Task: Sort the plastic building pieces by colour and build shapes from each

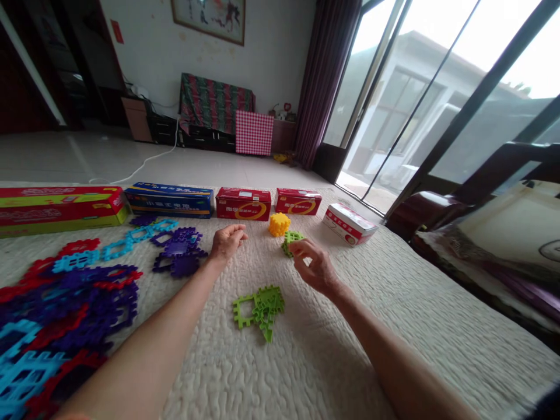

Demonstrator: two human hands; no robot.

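The left hand (pixel 228 242) is over the far half of the quilted cover (pixel 406 332), its fingers curled in together, with nothing visible in it. The right hand (pixel 317 267) is to its right, well apart, thumb and fingers bent into a ring, the fingertips at a small green interlocking-tile assembly (pixel 292 238); I cannot tell whether they are clamped on it or only against it. That assembly is toward the cover's far edge, just beside a yellow toothed cube (pixel 279 224).

Nearer the cover's near edge, between the forearms, lie flat green interlocking tiles (pixel 259 310), one square frame showing a large opening. Purple tiles (pixel 180 256) lie left of the left hand, and a heap of purple, red and light-blue tiles (pixel 83 309) spreads along the left edge.

Along the far edge, from the far left corner, stand a long red-and-green box (pixel 61 209), a blue box (pixel 170 201) and two red boxes (pixel 243 204); a white-and-red box (pixel 349 224) sits angled toward the right edge.
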